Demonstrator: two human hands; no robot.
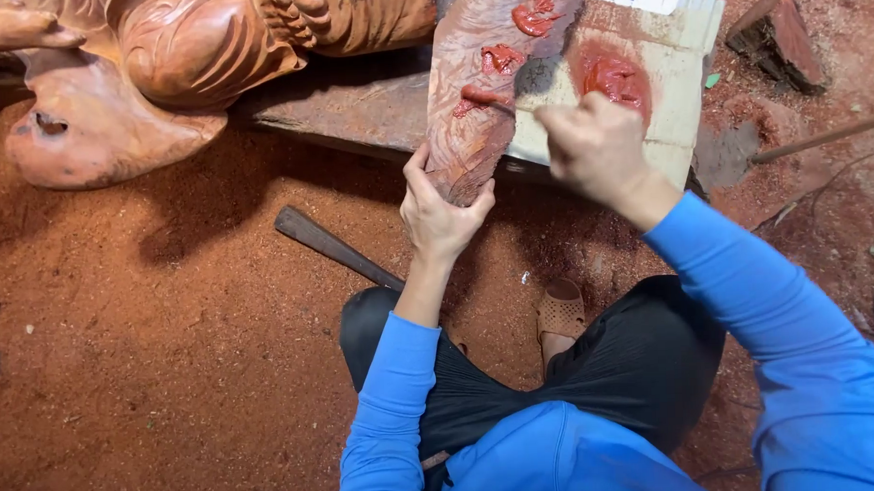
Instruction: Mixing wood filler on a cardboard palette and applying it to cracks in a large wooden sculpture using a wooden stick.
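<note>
1. The left hand (441, 211) grasps the lower end of a carved wooden piece (480, 89) at centre frame, thumb and fingers wrapped around its edges.
2. The carved wooden piece runs from centre to the top edge and carries patches of red filler paste (536, 17).
3. The right hand (596, 148) is clenched, right of centre; what it holds cannot be made out.
4. A cardboard sheet (678, 68) with a red paste blob (613, 77) lies just beyond the right hand.
5. A large wooden sculpture (159, 62) occupies the upper left.
6. A dark flat bar (335, 249) lies on the red sawdust floor (151, 362), left of centre.

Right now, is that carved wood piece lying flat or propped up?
Propped up. The carved wood piece leans at a slant, its lower end gripped by the left hand; red paste is dabbed on its face.
</note>
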